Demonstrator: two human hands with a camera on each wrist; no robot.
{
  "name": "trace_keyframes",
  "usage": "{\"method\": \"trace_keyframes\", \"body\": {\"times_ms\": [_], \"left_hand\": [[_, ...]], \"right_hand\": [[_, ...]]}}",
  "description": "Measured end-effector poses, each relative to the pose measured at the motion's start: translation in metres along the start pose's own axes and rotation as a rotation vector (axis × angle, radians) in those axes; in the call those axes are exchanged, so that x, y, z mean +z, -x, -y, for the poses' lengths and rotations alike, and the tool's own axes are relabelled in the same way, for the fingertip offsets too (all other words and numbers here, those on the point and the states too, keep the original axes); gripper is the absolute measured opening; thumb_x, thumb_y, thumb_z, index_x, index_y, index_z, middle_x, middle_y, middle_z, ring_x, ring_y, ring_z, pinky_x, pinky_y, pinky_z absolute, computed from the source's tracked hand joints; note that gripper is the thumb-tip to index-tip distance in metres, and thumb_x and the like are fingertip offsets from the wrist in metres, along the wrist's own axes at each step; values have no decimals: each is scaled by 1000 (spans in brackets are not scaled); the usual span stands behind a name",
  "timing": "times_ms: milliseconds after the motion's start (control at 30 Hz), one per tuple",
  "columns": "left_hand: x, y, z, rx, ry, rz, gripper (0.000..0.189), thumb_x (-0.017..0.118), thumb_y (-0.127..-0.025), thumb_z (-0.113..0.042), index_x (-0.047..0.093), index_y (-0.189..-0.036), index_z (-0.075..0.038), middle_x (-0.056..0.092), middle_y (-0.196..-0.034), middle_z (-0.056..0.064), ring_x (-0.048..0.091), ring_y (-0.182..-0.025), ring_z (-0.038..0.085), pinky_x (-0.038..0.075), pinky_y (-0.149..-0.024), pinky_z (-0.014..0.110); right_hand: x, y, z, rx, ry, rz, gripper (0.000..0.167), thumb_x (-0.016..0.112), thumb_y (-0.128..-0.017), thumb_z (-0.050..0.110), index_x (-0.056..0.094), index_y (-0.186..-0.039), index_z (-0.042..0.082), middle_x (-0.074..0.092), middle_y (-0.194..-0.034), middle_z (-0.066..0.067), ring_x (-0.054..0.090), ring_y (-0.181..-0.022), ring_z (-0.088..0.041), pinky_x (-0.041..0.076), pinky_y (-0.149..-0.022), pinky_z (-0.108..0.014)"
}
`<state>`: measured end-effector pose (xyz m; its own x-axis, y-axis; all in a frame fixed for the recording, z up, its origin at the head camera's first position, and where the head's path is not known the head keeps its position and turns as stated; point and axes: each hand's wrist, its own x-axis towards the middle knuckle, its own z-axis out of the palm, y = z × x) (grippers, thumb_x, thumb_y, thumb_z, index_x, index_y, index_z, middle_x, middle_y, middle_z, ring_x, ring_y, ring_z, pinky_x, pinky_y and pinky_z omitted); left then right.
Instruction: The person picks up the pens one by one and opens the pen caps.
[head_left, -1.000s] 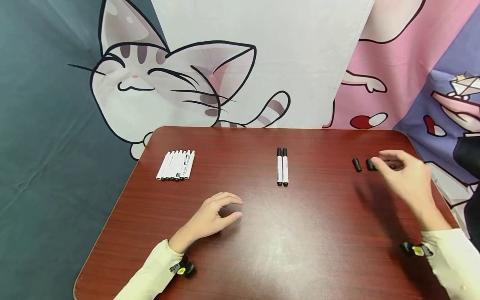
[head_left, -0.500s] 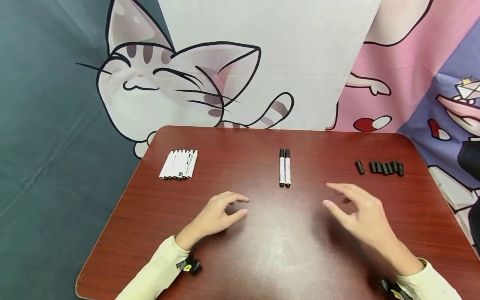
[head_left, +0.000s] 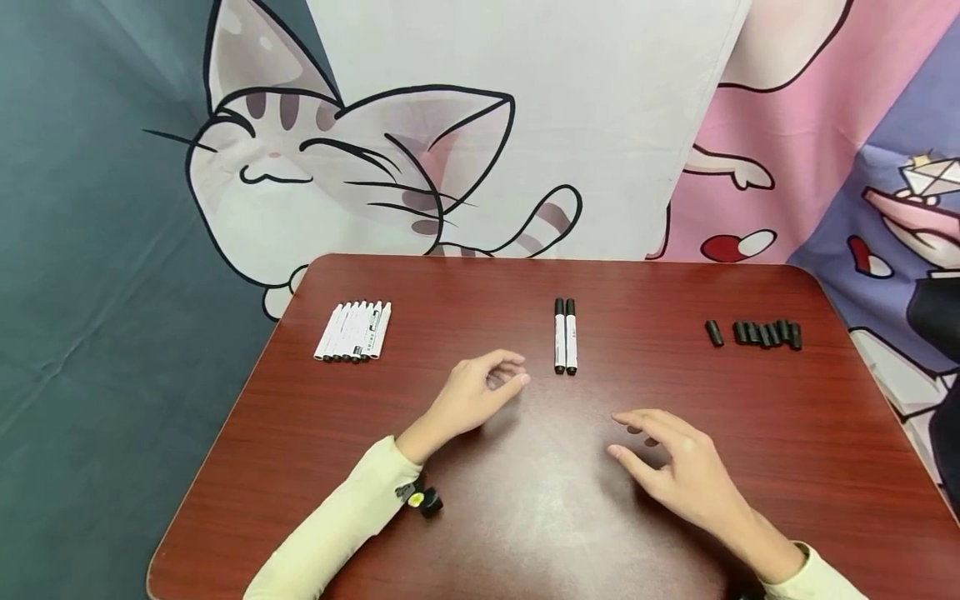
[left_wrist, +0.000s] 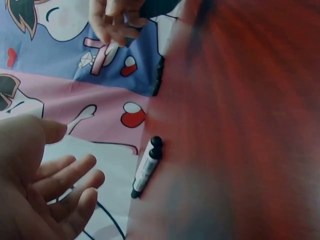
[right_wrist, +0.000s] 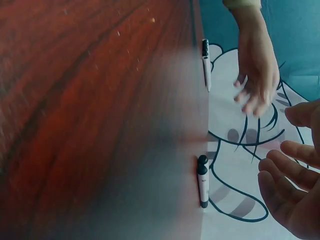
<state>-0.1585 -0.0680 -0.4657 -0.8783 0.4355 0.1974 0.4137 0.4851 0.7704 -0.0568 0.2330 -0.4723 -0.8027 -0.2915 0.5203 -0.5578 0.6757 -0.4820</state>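
Two capped markers (head_left: 566, 337) with white barrels and black ends lie side by side at mid-table. My left hand (head_left: 476, 392) hovers just left of and nearer than them, fingers loosely bent, holding nothing. To the right, my right hand (head_left: 678, 467) is above the table with thumb and fingers apart and nothing between them. Uncapped white markers (head_left: 352, 332), several in a row, lie at the back left. At the back right sit several black caps (head_left: 767, 334) in a row, with one cap (head_left: 714, 333) slightly apart. In the left wrist view the marker pair (left_wrist: 147, 167) lies beyond my fingers.
The reddish-brown wooden table (head_left: 525, 517) has rounded corners. A cloth backdrop with a cartoon cat (head_left: 315, 183) hangs directly behind its far edge. A dark wrist strap device (head_left: 420, 497) is on the left sleeve.
My right hand has left the caps at the back right and come leftward and nearer. My left hand has shifted right and forward, toward the two capped markers.
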Motion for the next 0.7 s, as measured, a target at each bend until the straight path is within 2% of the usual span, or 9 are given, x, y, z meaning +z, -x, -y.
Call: {"method": "trace_keyframes", "body": {"times_ms": [100,233,300,367,500,600,700], "left_hand": [[6,-24,-3,-93,44,6,36,71,-97,-37,71,-121,-11,77,-105,-1,71,-89,9,57,-79,25],[15,-53,0,-218,91,1,43,73,-94,-43,71,-122,-11,78,-105,-1,74,-78,21,56,-79,31],[20,-65,3,-263,81,-7,43,73,-93,-44,71,-121,-12,78,-103,-2,74,-75,23,54,-82,35],[24,-76,5,-291,47,-16,40,74,-93,-44,72,-118,-14,78,-100,-5,72,-77,20,53,-85,37],[33,-90,9,-333,-13,-25,35,74,-92,-45,74,-113,-17,78,-94,-8,70,-74,10,53,-86,37],[38,-97,11,-364,-27,-24,36,76,-90,-47,74,-109,-17,78,-90,-8,70,-66,12,53,-83,38],[44,-103,13,-401,-64,-28,35,77,-88,-50,75,-105,-20,76,-85,-11,69,-66,11,51,-80,39]], "right_hand": [[2,1,2,4,-14,5,46,90,-74,13,74,-117,17,72,-108,6,67,-79,-11,53,-69,-19],[3,2,4,10,-38,18,45,89,-75,12,74,-117,16,73,-108,4,68,-82,-14,53,-71,-17],[2,1,4,15,-41,23,44,89,-75,13,74,-117,16,72,-108,5,68,-82,-14,53,-71,-17],[2,1,5,19,-44,24,44,89,-75,13,75,-117,16,72,-108,5,68,-81,-14,53,-71,-17],[2,1,5,25,-53,24,44,89,-76,12,75,-117,16,72,-108,5,68,-81,-13,53,-71,-18],[3,1,6,28,-59,25,43,89,-76,12,75,-116,16,73,-108,4,68,-79,-13,53,-71,-18],[4,2,6,31,-67,27,42,89,-76,11,75,-115,17,73,-108,4,68,-77,-13,53,-71,-19]]}}
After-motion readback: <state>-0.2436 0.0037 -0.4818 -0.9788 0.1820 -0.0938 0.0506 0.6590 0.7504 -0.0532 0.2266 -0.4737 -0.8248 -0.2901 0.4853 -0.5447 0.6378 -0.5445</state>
